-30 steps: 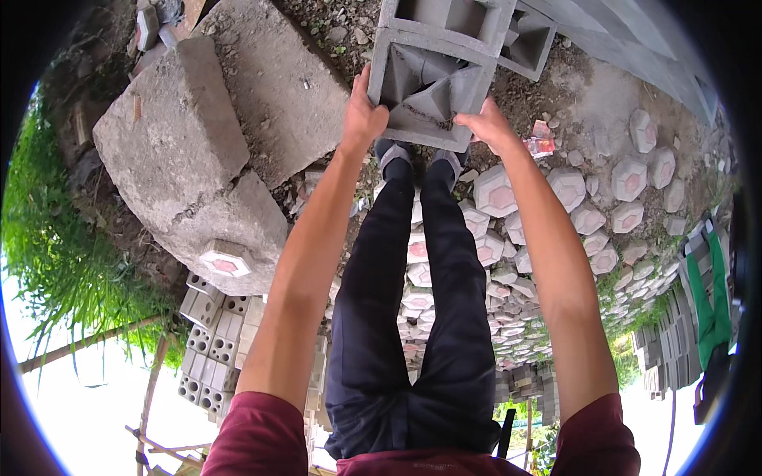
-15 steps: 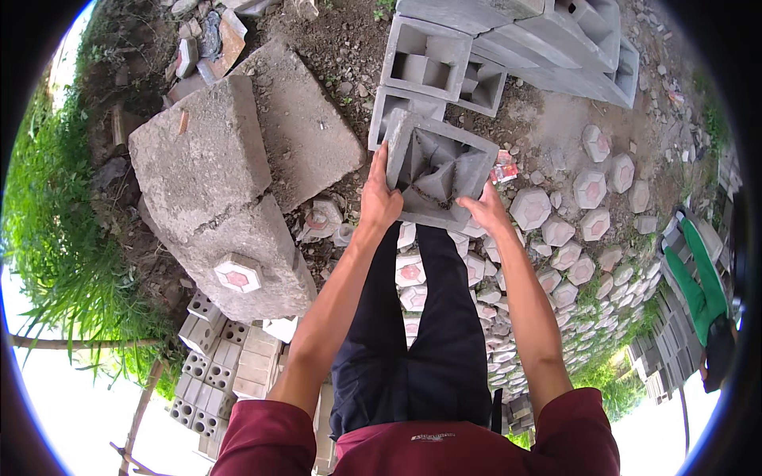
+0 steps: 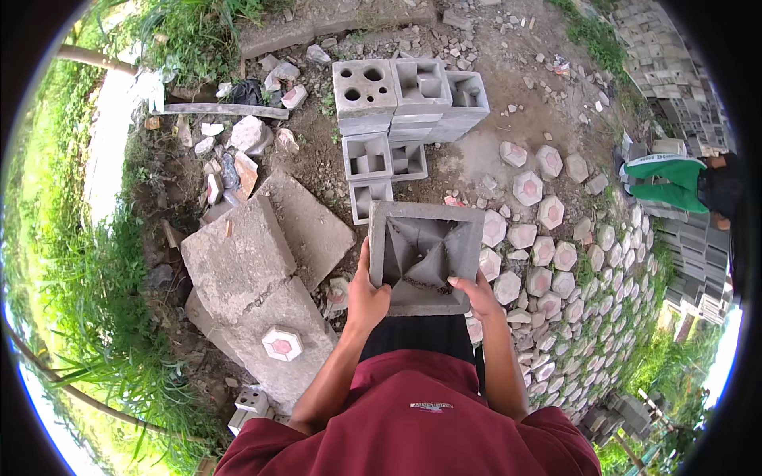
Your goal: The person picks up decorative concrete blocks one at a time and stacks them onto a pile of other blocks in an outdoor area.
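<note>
Between my two hands is a square grey concrete block [image 3: 429, 210], its hollow side with angled inner fins facing up. My left hand [image 3: 368, 297] grips its left wall, fingers along the outside. My right hand [image 3: 479, 295] holds the lower right corner, with the thumb over the rim. The block is in front of my body and hides part of the ground and my legs. Just beyond it stands a stack of similar hollow blocks [image 3: 367, 156], topped at the back by a block with round holes [image 3: 364, 87].
Cracked concrete slabs [image 3: 238, 246] lie at the left, one bearing a hexagonal paver [image 3: 282, 345]. Many hexagonal pavers [image 3: 528, 189] cover the ground at the right. A person in green trousers [image 3: 667, 178] is at the far right, beside piled blocks. Rubble [image 3: 252, 135] lies at the far left.
My view has lifted, showing more ground beyond the stack. The held block has come closer to my body and sits more level and square; both hands keep their grip.
</note>
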A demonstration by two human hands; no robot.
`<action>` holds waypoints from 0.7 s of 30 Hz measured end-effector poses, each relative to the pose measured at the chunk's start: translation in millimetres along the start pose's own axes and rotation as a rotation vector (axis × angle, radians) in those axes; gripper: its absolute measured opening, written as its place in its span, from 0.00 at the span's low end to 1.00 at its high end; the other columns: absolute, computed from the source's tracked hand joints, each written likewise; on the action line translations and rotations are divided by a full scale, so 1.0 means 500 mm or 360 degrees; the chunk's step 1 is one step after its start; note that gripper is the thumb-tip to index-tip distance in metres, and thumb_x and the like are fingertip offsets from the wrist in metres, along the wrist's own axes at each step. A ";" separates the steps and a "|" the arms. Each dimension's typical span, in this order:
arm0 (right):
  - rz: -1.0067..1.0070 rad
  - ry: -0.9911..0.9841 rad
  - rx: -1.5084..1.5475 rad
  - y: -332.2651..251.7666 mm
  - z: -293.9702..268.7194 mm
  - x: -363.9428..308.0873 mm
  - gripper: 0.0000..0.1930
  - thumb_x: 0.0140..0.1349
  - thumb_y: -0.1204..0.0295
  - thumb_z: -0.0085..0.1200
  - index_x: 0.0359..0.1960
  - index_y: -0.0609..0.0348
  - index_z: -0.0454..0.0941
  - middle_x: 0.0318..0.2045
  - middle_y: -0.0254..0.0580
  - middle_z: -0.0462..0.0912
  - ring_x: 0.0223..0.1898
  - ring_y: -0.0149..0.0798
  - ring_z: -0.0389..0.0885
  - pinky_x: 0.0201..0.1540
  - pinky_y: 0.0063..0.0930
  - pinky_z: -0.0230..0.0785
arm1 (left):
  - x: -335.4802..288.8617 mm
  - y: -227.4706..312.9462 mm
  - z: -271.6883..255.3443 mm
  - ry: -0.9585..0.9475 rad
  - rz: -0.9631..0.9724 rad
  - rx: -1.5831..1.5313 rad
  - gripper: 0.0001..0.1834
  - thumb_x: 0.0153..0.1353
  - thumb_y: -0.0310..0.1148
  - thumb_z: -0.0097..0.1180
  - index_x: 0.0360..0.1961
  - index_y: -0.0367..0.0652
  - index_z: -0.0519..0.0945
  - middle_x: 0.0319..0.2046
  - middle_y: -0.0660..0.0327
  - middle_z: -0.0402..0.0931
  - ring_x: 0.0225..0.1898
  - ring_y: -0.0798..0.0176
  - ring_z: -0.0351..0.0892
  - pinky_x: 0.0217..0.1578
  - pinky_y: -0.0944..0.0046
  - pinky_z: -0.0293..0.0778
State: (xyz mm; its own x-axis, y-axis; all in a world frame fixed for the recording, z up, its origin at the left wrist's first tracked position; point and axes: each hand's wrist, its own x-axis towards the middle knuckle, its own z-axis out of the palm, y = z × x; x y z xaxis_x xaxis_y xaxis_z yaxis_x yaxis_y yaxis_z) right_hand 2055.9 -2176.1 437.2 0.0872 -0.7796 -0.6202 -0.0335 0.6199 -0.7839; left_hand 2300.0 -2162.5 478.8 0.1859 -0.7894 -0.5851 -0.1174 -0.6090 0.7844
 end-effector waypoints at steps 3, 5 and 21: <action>0.0244 -0.0002 0.0449 0.020 -0.014 -0.064 0.41 0.48 0.80 0.55 0.68 0.65 0.53 0.53 0.45 0.72 0.51 0.36 0.72 0.56 0.30 0.62 | -0.020 0.027 0.006 -0.0180 0.0003 0.0183 0.49 0.44 0.16 0.46 0.71 0.48 0.50 0.45 0.47 0.78 0.34 0.59 0.80 0.38 0.65 0.73; 0.0132 0.0089 0.0390 -0.002 -0.005 -0.127 0.42 0.48 0.81 0.52 0.68 0.62 0.53 0.54 0.44 0.71 0.51 0.36 0.72 0.56 0.30 0.63 | 0.001 -0.072 0.026 -0.0189 0.0452 0.0027 0.46 0.48 0.17 0.50 0.71 0.43 0.50 0.52 0.48 0.74 0.48 0.61 0.77 0.49 0.67 0.69; -0.0065 0.1154 0.1033 0.204 -0.162 -0.538 0.43 0.50 0.74 0.53 0.70 0.56 0.50 0.31 0.39 0.78 0.35 0.32 0.75 0.43 0.25 0.65 | -0.136 -0.070 0.371 -0.1489 -0.0182 -0.0103 0.40 0.46 0.22 0.58 0.64 0.38 0.63 0.54 0.57 0.71 0.54 0.58 0.70 0.55 0.63 0.65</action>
State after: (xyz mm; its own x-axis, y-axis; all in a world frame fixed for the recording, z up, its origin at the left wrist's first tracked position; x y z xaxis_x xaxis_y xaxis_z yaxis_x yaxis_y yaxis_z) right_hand 1948.6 -1910.3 522.0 -0.5656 -0.5325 -0.6298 0.5302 0.3501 -0.7722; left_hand 2110.2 -2101.7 453.2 -0.6689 -0.4835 -0.5647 -0.0875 -0.7031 0.7057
